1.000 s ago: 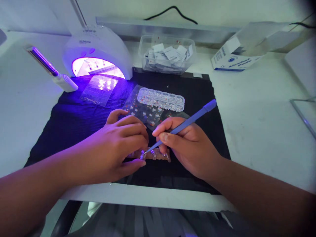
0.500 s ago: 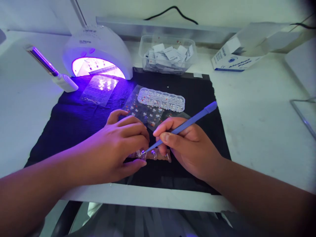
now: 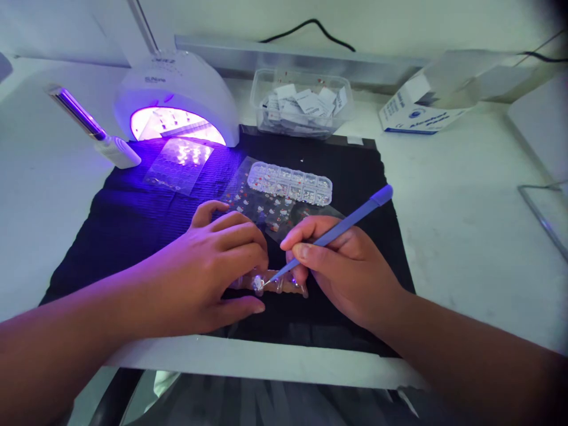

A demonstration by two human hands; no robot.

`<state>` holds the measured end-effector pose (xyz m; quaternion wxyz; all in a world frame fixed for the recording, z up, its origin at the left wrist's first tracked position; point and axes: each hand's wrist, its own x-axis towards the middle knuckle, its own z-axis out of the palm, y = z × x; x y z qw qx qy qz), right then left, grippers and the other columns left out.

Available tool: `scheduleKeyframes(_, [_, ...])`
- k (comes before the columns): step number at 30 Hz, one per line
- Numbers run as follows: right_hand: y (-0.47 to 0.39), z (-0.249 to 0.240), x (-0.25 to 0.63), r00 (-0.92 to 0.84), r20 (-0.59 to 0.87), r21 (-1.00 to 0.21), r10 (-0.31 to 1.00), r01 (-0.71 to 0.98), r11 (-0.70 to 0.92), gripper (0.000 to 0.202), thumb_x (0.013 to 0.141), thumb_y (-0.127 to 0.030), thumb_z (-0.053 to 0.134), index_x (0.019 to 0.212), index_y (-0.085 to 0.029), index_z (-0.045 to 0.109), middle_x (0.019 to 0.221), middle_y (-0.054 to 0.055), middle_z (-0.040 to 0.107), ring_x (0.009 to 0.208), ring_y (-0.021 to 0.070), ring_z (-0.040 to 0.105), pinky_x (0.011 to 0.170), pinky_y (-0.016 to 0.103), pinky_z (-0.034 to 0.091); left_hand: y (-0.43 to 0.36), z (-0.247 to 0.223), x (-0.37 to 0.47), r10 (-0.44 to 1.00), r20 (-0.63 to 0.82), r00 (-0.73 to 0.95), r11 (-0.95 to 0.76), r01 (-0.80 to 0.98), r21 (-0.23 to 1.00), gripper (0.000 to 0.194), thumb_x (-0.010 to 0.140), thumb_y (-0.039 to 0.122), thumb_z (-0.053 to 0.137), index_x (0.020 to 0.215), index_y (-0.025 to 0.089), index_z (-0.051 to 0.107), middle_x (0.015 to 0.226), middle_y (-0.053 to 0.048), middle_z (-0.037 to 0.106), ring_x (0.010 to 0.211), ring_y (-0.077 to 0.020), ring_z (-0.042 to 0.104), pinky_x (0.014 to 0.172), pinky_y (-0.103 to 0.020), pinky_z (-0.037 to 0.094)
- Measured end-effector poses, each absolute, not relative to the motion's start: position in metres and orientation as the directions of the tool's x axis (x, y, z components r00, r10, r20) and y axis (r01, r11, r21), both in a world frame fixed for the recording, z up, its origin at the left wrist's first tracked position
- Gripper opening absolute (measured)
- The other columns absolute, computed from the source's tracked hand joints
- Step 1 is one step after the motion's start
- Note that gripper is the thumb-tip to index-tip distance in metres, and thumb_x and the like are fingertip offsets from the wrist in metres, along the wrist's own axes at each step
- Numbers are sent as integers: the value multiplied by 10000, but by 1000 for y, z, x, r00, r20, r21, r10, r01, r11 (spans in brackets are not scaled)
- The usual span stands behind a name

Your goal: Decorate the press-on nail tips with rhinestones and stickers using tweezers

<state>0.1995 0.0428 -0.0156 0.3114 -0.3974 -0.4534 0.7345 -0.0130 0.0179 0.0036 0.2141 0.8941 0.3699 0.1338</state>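
Observation:
My left hand [image 3: 224, 263] curls over a narrow strip [image 3: 290, 286] carrying clear nail tips, its fingers along the far edge and its thumb near the close edge. The palm hides the strip's left part. A pale, shiny decoration [image 3: 258, 283] sits on the nail tip beside the left fingers. In my right hand [image 3: 337, 263], a slim blue nail-art tool [image 3: 341, 228] is gripped like a pen. Its fine tip meets or nearly meets the right side of that decoration; contact is too small to tell. Beyond the hands lie a compartment case of tiny gems [image 3: 290, 182] and a clear sticker sheet [image 3: 261, 207].
A lit nail lamp [image 3: 186, 89] stands at the back left, with a small lit wand lamp [image 3: 118, 152] beside it. A clear tub of white packets [image 3: 302, 109] and an alcohol pads box [image 3: 412, 109] stand behind the black mat [image 3: 355, 157]. Another clear sheet [image 3: 180, 165] lies near the lamp.
The tool's tip has shifted slightly right, and my right hand with it. The decoration by my left fingers shows more plainly now. My left hand stays nearly in place.

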Motion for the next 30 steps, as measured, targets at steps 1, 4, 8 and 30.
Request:
scheduleKeyframes(1, [42, -15, 199, -484, -305, -914, 820, -95, -395, 39, 735, -210, 650, 769, -191, 651, 504, -50, 551, 463, 87, 501, 435, 203, 442, 18, 4, -13, 717, 80, 693, -636, 601, 485, 210, 865, 365, 714, 988, 228, 613, 1038, -10, 646, 1017, -215, 583, 1069, -472, 269])
scheduleKeyframes(4, [43, -16, 199, -480, -322, -905, 816, -98, -414, 41, 731, -215, 657, 764, -191, 655, 506, -50, 556, 441, 82, 486, 420, 205, 446, 18, 4, -13, 712, 67, 699, -631, 595, 498, 223, 852, 348, 717, 1000, 228, 602, 1049, -10, 641, 1012, -220, 582, 1063, -477, 278])
scheduleKeyframes(8, [48, -16, 201, -498, -290, -900, 817, -148, -410, 31, 731, -205, 664, 760, -195, 671, 518, -44, 579, 437, 83, 504, 408, 198, 452, 17, 9, -15, 709, 69, 702, -615, 568, 548, 238, 819, 303, 722, 996, 214, 589, 1057, -15, 638, 1002, -220, 570, 1039, -457, 304])
scheduleKeyframes(30, [48, -23, 215, -523, 328, -936, 787, -291, 197, 90, 912, -262, 650, 933, -278, 736, 662, -14, 606, 580, 132, 554, 521, 290, 448, 14, 10, -11, 846, 192, 498, -392, 335, 857, 90, 917, 144, 604, 851, 197, 637, 905, 18, 621, 962, -129, 578, 904, -283, 457])
